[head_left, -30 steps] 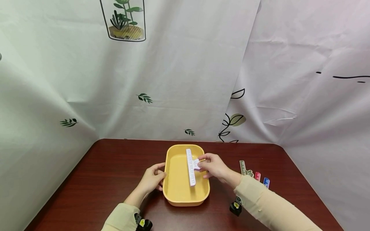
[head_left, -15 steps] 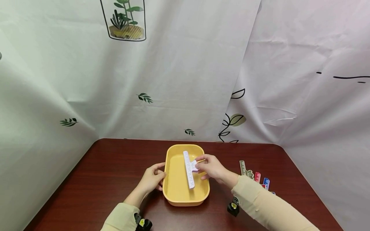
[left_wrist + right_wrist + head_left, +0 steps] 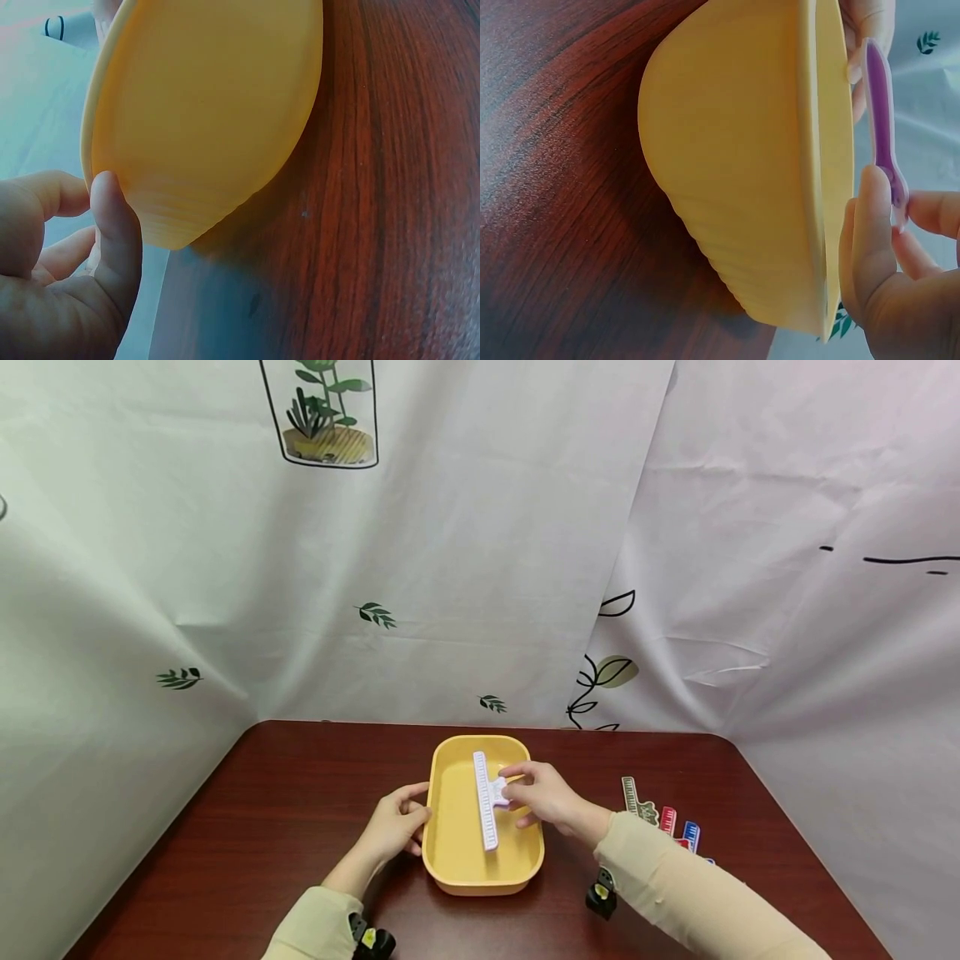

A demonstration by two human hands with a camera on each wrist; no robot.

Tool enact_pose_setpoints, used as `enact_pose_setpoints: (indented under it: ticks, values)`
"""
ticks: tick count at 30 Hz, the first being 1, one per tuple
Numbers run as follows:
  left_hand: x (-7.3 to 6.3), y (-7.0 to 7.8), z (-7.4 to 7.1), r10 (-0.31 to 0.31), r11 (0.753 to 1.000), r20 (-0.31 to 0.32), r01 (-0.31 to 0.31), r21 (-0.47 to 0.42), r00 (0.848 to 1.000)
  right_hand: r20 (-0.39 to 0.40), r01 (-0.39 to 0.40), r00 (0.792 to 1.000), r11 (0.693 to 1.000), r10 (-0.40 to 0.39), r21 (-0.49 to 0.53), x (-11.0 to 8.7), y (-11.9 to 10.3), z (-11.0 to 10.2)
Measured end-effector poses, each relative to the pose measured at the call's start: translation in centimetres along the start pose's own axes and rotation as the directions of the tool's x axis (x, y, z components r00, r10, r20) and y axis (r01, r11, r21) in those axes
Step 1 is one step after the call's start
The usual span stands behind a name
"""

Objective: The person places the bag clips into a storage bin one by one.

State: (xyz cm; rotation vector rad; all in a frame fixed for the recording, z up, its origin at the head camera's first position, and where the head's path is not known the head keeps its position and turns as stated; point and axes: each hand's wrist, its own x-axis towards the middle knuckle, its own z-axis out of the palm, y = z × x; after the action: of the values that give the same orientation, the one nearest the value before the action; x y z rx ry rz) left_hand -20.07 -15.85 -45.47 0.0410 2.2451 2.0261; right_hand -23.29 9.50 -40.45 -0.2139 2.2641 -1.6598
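My right hand (image 3: 551,795) pinches the small handle of a white and purple ruler-edged clip (image 3: 486,802) between thumb and fingers. It holds the clip over the yellow tray (image 3: 450,847); in the right wrist view the purple side of the clip (image 3: 881,112) shows above the rim. My left hand (image 3: 393,822) touches the left side of the tray. In the left wrist view its thumb (image 3: 116,240) and a finger meet the tray's rim from outside. Inside the tray I see only its bare yellow bottom.
On the right of the dark red wooden table (image 3: 300,802) lie a green ruler-edged clip (image 3: 636,800), a red one (image 3: 667,819) and a blue one (image 3: 691,836). The right sleeve (image 3: 675,872) partly covers them. A patterned white cloth (image 3: 450,568) hangs behind the table.
The right hand has carried the clip left and slightly toward me, further over the middle of the tray. The left hand and the tray have not moved.
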Motion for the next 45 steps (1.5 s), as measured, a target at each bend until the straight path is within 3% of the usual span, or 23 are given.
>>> enact_pose_setpoints:
  ticks: [45]
  values:
    - [0.0, 0.0, -0.1, 0.001, 1.000, 0.008, -0.001, 0.001, 1.000, 0.098, -0.017, 0.995, 0.988, 0.032, -0.153, 1.0, -0.7, 2.0]
